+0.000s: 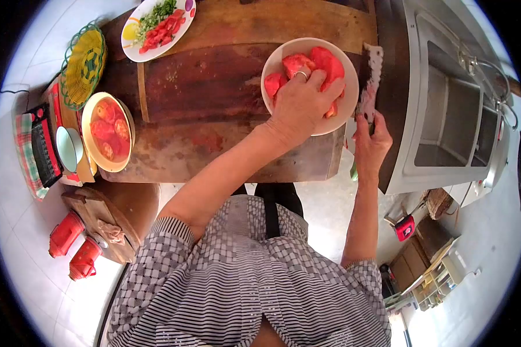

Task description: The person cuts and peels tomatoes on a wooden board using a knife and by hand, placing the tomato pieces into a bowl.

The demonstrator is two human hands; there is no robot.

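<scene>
A white bowl [347, 110] of peeled red tomatoes [328, 61] stands near the right end of the wooden table. My left hand [301, 104] reaches into it, fingers curled over the tomatoes and gripping them; a ring shows on one finger. The fingertips are partly hidden among the red flesh. Just beyond the table's right edge, my right hand [371, 141] is wrapped around the handle of a knife [373, 72]. Its blade points away from me, smeared with pale red pulp.
On the worn wooden table [214, 81] a plate [134, 53] carries chopped greens and diced tomato. A cream basin [127, 153] holds tomatoes in red liquid, beside a yellow-green basket [87, 66] and a pale bowl [66, 147]. A sink [448, 124] lies right; red thermoses [84, 260] stand lower left.
</scene>
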